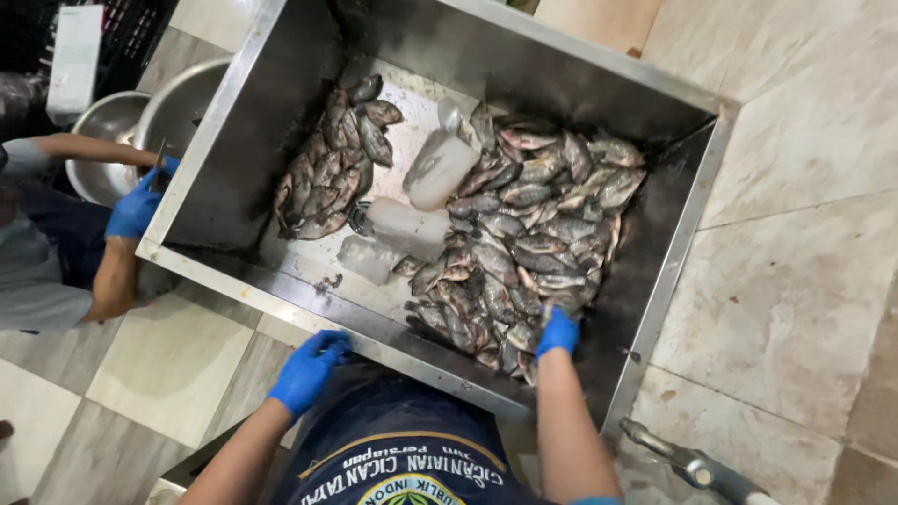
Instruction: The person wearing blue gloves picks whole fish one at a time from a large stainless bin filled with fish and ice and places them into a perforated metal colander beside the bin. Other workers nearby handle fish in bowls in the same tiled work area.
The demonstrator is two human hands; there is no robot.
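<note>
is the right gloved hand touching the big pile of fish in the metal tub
Touching. The head view shows the right hand in its blue glove pressed onto the near edge of the big fish pile, with no gap between them.

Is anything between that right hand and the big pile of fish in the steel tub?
Nothing visible. The right hand, in a blue glove, is already down on the near edge of the big fish pile. The ice blocks lie to the pile's left, and the left hand rests on the tub's rim.
</note>
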